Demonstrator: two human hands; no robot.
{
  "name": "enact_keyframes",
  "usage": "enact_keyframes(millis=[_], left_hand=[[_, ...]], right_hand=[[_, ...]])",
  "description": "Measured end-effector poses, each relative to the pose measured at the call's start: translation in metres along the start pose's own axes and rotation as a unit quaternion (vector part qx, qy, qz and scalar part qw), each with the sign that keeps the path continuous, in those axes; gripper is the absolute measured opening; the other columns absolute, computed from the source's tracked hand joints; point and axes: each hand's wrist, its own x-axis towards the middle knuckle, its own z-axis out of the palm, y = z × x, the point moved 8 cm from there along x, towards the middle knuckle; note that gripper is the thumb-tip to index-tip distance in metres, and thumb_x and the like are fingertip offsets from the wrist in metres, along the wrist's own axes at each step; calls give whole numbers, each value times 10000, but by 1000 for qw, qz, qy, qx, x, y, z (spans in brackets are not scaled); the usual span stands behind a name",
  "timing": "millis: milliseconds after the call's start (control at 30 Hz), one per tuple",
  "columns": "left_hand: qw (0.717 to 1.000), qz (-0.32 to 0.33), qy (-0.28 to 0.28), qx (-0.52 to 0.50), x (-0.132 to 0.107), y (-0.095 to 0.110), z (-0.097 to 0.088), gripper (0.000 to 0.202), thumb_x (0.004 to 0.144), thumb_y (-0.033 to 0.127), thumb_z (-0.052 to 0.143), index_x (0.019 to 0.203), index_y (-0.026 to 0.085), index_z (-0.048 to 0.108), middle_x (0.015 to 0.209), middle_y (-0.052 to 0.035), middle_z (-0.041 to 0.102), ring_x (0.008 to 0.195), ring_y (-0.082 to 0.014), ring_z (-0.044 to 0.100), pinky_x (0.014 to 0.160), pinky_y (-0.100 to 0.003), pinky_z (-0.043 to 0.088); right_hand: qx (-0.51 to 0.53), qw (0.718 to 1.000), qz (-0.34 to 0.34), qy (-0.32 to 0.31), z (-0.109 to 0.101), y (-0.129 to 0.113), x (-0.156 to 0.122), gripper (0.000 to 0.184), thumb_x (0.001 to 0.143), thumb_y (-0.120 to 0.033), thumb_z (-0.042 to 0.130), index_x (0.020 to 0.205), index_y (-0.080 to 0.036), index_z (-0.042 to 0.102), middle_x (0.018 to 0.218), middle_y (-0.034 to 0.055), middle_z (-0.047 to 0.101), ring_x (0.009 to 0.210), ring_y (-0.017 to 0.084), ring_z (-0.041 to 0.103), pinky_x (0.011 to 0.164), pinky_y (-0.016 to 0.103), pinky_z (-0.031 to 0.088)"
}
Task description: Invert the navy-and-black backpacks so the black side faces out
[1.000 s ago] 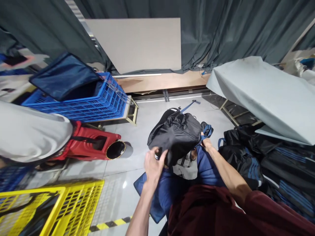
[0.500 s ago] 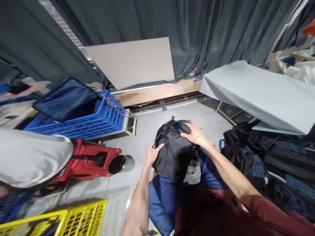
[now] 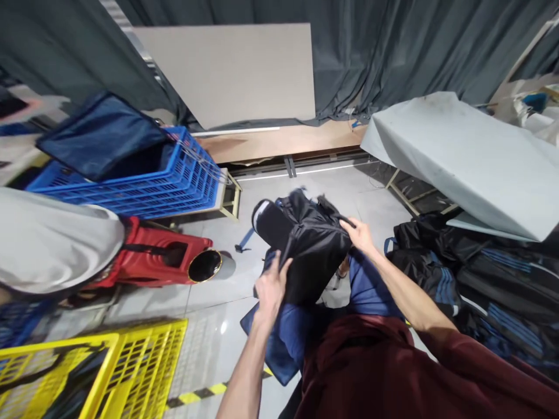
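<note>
A black backpack (image 3: 312, 247) with blue trim rests on my lap, tilted with its top toward the left. My left hand (image 3: 271, 288) grips its lower left edge, fingers closed on the fabric. My right hand (image 3: 358, 234) holds its right side near the top, fingers curled on the material. Blue fabric (image 3: 279, 343) lies under the backpack across my legs.
A pile of black and blue backpacks (image 3: 458, 279) lies at the right under a grey covered table (image 3: 463, 157). A blue crate (image 3: 144, 180) with a dark blue bag, a red case (image 3: 152, 259) and a yellow crate (image 3: 117, 372) stand at the left. Another person's grey sleeve (image 3: 52, 238) is at far left.
The backpack has been turned and tilted on my lap. My right hand slid from its top to its right side. My left hand dropped to the lower edge.
</note>
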Motion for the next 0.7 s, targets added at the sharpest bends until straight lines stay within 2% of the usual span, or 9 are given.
enact_keyframes(millis=[67, 100, 167, 300, 400, 500, 600, 700], left_hand=[[995, -4, -92, 35, -2, 16, 30, 578, 1156, 514, 594, 1555, 115, 715, 972, -211, 851, 857, -342, 821, 784, -356, 536], [993, -5, -117, 32, 0, 22, 37, 579, 1171, 529, 555, 1560, 128, 707, 1017, -219, 855, 926, -358, 833, 821, -366, 550], [990, -2, -140, 7, 6, 27, 42, 590, 1188, 570, 487, 1556, 159, 696, 1104, -224, 857, 1043, -369, 836, 895, -379, 561], [986, 6, -168, -22, 7, 17, 43, 630, 1165, 678, 461, 1564, 241, 679, 1094, -183, 860, 1072, -378, 827, 930, -396, 547], [985, -2, -168, -36, 1, 9, 45, 659, 1158, 695, 450, 1584, 239, 662, 1075, -191, 854, 1054, -394, 823, 899, -403, 529], [989, -6, -135, -54, 0, 4, 41, 685, 1159, 695, 434, 1561, 196, 675, 1075, -221, 845, 1052, -401, 820, 869, -397, 512], [991, 1, -106, -81, -2, 3, 31, 671, 1135, 737, 457, 1492, 238, 729, 999, -186, 840, 982, -371, 817, 840, -376, 494], [989, -11, -108, -99, -12, 7, 26, 618, 1116, 746, 493, 1410, 280, 774, 835, -116, 800, 873, -343, 793, 803, -362, 471]], right_hand=[[13, 998, 53, 3, 8, 39, -5, 605, 898, -797, 671, 747, -212, 636, 728, 1, 599, 754, 188, 521, 734, 310, 428], [22, 998, 62, 8, 10, 51, -5, 602, 901, -795, 663, 751, -213, 630, 738, 2, 601, 758, 189, 518, 740, 312, 431], [38, 998, 44, 14, 9, 58, 1, 580, 919, -772, 676, 808, -203, 676, 802, 13, 646, 795, 196, 543, 775, 311, 448], [43, 999, -10, 25, -5, 45, 7, 549, 951, -733, 709, 954, -188, 770, 932, 34, 726, 901, 218, 610, 843, 302, 472], [47, 999, 19, 20, -3, 49, 7, 556, 946, -740, 690, 941, -187, 751, 918, 25, 725, 901, 213, 610, 838, 297, 478], [55, 998, 35, 2, 6, 45, 11, 571, 932, -745, 666, 970, -182, 758, 955, 32, 752, 930, 218, 633, 869, 301, 497], [40, 999, 20, 20, -3, 23, 13, 600, 914, -749, 666, 1015, -170, 786, 1025, 69, 791, 989, 251, 670, 897, 320, 521], [25, 999, 10, 47, -24, -6, 9, 601, 894, -738, 688, 1011, -162, 811, 1042, 97, 814, 1020, 286, 702, 917, 349, 547]])
